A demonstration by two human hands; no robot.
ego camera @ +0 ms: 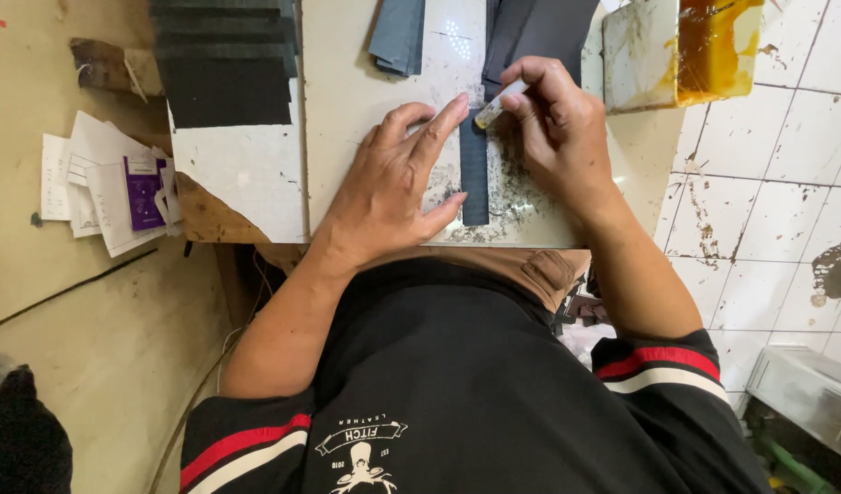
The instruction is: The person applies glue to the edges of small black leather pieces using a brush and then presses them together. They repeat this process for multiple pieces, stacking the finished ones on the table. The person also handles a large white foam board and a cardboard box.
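Left hand: the left hand (397, 187) was laid flat with fingers spread — nothing was gripped; one dark strip (473, 178) was pinned under its fingertips.
Right hand: the right hand (553, 128) was closed around one small brush (498, 102), pinched between thumb and fingers, its yellowed tip set on the strip's upper end.
Strip: one narrow dark piece was seen lying lengthwise on the pale work board (347, 110), between the two hands.
Stacks: one pile of dark cut sheets (224, 69) was counted at the board's left; two folded grey pieces (397, 37) lay further up.
Tray: one glue-stained tray (681, 50) was placed just beside the right hand.
Papers: one loose heap of paper slips (109, 183) — well apart, on the left.
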